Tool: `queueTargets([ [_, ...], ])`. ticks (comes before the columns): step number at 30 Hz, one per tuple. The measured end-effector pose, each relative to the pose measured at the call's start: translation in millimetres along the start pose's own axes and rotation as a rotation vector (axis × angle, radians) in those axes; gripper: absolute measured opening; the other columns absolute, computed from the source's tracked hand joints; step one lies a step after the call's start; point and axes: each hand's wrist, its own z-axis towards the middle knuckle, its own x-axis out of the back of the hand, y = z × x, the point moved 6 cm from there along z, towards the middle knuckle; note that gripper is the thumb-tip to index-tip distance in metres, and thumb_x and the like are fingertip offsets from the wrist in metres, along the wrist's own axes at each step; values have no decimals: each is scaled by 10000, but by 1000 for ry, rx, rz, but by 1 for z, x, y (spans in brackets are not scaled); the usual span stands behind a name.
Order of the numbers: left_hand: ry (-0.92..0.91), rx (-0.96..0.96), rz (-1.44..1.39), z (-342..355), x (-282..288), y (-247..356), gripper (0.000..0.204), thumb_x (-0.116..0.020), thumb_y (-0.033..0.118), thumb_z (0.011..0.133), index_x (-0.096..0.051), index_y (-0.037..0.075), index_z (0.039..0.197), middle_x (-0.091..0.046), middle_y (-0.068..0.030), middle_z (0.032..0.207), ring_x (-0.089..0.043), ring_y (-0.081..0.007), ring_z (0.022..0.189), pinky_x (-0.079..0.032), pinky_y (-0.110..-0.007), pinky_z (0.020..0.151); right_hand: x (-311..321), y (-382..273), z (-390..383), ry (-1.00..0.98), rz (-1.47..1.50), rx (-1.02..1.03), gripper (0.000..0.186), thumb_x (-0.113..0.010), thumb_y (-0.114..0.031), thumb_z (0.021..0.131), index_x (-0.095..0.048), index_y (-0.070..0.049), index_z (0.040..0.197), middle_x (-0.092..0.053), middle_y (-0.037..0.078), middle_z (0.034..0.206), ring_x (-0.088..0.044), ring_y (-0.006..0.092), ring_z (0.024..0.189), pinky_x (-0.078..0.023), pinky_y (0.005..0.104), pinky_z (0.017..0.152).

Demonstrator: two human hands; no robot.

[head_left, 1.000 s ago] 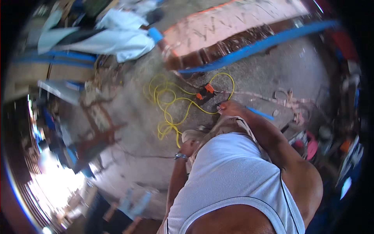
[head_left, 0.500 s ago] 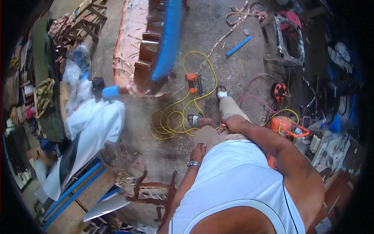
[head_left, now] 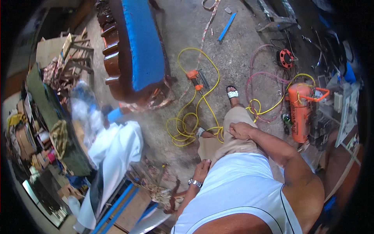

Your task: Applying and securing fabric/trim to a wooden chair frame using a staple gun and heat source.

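My right hand [head_left: 240,130] rests against the right thigh of my beige trousers [head_left: 237,116], its fingers curled closed. Whatever is inside them, if anything, is hidden. Lower down at my left side is my left hand [head_left: 201,171], wearing a metal wristwatch [head_left: 195,182]. Its fingers are bent inward beside the trouser leg, and their grip is hidden too. On the floor ahead of my feet lies an orange and black nail gun or stapler [head_left: 194,80], with a yellow air hose [head_left: 212,111] looped around it.
A carved brown furniture piece with a blue padded panel [head_left: 144,50] stands ahead left. White sheeting [head_left: 119,148] drapes over boards at left. An orange tank [head_left: 299,117] and a cord reel [head_left: 285,58] are at right. A blue strip [head_left: 227,26] lies on the concrete floor.
The view has turned and shifted, bringing the padded furniture further left and the whole orange tank into sight. Both hands stay by my legs. My left foot is now mostly hidden by the trouser leg.
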Motion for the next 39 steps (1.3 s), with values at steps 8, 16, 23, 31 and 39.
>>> queueTargets([
  [8, 500, -186, 176, 197, 142, -50, 340, -578, 300, 1052, -667, -11, 1158, -715, -227, 959, -700, -308, 893, -531, -434, 809, 18, -23, 271, 641, 761, 161, 415, -605, -444, 1008, -677, -37, 969, -605, 106, 783, -581, 223, 746, -457, 392, 667],
  [16, 858, -744, -19, 414, 251, 32, 406, -503, 300, 1102, -609, -36, 1305, -670, -126, 1269, -636, -182, 1065, -527, -348, 930, 61, -69, 481, 540, 1751, 555, 225, -658, -291, 1033, -603, -75, 1005, -629, 18, 809, -619, 113, 733, -533, 281, 707],
  [23, 902, -878, -116, 474, 232, 53, 411, -533, 362, 1088, -646, -2, 1244, -729, -124, 1016, -646, -131, 712, -551, -267, 629, 72, -49, 521, 368, 2019, 1042, 345, -703, -196, 989, -584, -54, 1280, -663, 41, 1026, -658, 151, 849, -575, 326, 758],
  [31, 909, -827, -422, 471, 233, 58, 357, -678, 344, 1012, -694, 26, 1174, -716, -80, 950, -655, -127, 744, -567, -274, 648, 23, -43, 534, 341, 1861, 849, 265, -636, -166, 1030, -584, -23, 1248, -665, 47, 1004, -674, 136, 865, -598, 318, 778],
  [39, 1459, -995, 353, 451, 228, 70, 282, -733, 233, 982, -715, -36, 1063, -729, -95, 939, -651, -131, 788, -541, -286, 721, 22, -63, 506, 384, 1436, 956, 299, -572, -195, 1062, -579, -20, 1305, -659, 37, 980, -622, 95, 824, -542, 269, 729],
])
